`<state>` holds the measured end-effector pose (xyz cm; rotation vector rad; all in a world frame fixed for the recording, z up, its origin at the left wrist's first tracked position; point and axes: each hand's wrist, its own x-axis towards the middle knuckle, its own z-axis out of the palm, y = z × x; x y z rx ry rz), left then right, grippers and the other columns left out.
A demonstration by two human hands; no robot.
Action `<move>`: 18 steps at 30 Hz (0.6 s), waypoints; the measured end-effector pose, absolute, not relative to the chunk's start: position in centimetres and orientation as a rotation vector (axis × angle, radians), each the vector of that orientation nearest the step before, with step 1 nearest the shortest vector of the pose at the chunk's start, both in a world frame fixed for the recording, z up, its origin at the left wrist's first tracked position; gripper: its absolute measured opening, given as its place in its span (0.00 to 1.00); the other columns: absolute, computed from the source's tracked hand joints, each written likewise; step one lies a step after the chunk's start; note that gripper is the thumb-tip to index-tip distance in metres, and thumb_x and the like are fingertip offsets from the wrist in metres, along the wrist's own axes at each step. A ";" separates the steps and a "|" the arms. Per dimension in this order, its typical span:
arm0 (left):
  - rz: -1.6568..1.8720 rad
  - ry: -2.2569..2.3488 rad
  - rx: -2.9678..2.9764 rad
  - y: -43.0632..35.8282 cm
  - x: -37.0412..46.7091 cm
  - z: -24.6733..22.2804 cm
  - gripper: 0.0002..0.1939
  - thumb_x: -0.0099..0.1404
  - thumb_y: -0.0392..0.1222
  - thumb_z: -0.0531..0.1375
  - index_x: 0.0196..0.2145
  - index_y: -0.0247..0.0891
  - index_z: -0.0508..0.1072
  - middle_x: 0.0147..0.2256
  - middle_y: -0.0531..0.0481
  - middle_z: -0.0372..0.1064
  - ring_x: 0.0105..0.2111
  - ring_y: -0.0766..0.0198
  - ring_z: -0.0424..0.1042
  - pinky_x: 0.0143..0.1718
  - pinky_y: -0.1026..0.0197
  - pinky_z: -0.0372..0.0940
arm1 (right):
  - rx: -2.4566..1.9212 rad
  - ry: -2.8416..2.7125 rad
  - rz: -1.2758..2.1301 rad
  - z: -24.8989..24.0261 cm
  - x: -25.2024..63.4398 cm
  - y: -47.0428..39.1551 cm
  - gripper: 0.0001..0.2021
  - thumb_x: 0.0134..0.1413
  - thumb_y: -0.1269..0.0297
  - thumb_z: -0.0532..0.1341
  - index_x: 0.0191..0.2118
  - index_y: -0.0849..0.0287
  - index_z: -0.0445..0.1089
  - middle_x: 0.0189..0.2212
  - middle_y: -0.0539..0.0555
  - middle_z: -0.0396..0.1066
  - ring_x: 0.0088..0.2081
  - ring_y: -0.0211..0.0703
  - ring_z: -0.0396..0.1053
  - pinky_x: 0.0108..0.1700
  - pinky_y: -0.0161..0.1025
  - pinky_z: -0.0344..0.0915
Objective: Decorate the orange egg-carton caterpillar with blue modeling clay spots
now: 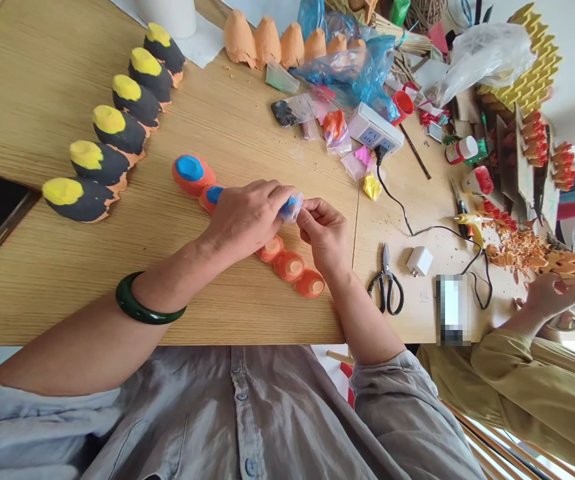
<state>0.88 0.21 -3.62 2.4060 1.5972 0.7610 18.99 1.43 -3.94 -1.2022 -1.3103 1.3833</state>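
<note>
In the head view, the orange row (pixel 293 267) of egg-shaped cups lies on the counter (pixel 237 307) directly below my hands, its long axis slanting from far left to near right. My left hand (pixel 247 217) is the nearer one, arched over the row's middle and hiding the cups there. My right hand (pixel 328 237) sits just off the row's right side. Both are pinched narrow on a small clear bag (pixel 293 208) with blue in it, above the row's right side. Blue caps (pixel 189 168) show at the row's far end; its near-end cups have pale, uncoloured tops.
</note>
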 end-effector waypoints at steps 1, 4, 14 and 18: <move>0.723 1.607 2.418 0.1 1.1 -3.5 0.19 0.74 0.33 0.58 0.57 0.44 0.81 0.48 0.43 0.86 0.48 0.48 0.84 0.38 0.53 0.71 | -1.216 -1.288 1.399 -4.0 18.8 1.4 0.34 0.46 0.25 0.79 0.32 0.51 0.73 0.23 0.45 0.66 0.24 0.36 0.61 0.24 0.37 0.61; 0.628 1.615 2.432 -0.2 1.7 -3.2 0.22 0.76 0.32 0.57 0.63 0.38 0.78 0.51 0.39 0.85 0.48 0.47 0.84 0.37 0.54 0.72 | -1.229 -1.299 1.357 -4.1 18.5 1.1 0.35 0.45 0.24 0.79 0.31 0.51 0.70 0.23 0.45 0.65 0.24 0.36 0.61 0.24 0.38 0.61; 0.870 1.713 2.284 0.3 0.6 -3.9 0.30 0.79 0.36 0.58 0.75 0.45 0.72 0.57 0.42 0.84 0.55 0.48 0.83 0.48 0.54 0.78 | -1.094 -1.173 1.443 -4.5 18.4 0.7 0.29 0.54 0.33 0.80 0.40 0.51 0.74 0.26 0.44 0.68 0.22 0.34 0.58 0.21 0.36 0.60; 0.818 1.715 2.317 0.2 0.8 -4.1 0.36 0.78 0.34 0.57 0.81 0.42 0.65 0.55 0.42 0.85 0.51 0.51 0.84 0.42 0.55 0.77 | -1.127 -1.306 1.367 -4.7 18.5 0.6 0.26 0.59 0.36 0.78 0.48 0.50 0.77 0.37 0.50 0.78 0.29 0.39 0.67 0.25 0.39 0.68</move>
